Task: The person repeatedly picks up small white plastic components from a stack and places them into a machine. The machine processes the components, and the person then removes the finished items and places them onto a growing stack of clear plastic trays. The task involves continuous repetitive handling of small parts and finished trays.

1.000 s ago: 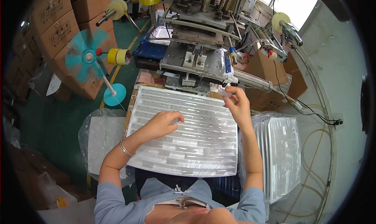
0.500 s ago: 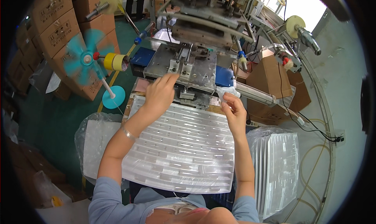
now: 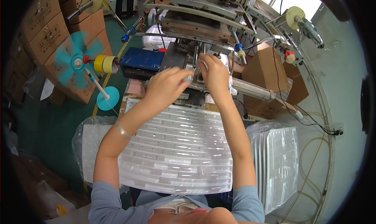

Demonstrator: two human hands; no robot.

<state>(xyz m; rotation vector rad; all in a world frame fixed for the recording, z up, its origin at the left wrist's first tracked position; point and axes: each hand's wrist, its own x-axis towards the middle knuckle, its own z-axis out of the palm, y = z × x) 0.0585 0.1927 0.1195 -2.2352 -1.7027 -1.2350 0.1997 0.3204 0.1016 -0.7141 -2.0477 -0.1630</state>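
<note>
My left hand [image 3: 168, 86] and my right hand [image 3: 214, 72] are both stretched out to the metal fixture [image 3: 194, 94] at the front of a grey machine [image 3: 196, 26]. The left fingers pinch a small clear part [image 3: 188, 78] just above the fixture. The right fingers curl down onto the fixture beside an upright metal piece; what they hold is hidden. Under my forearms lies a large clear plastic tray [image 3: 176, 157] with rows of small clear parts.
A teal fan [image 3: 74, 61] spins at the left, next to a yellow tape roll [image 3: 105, 63] and cardboard boxes [image 3: 39, 32]. A blue box [image 3: 143, 59] sits left of the machine. Bagged stacks of trays [image 3: 278, 165] stand at the right, with cables [image 3: 313, 124] and brown boxes [image 3: 270, 67].
Both hands have left the tray and moved up and forward to the machine's fixture. The view has tilted closer to the machine.
</note>
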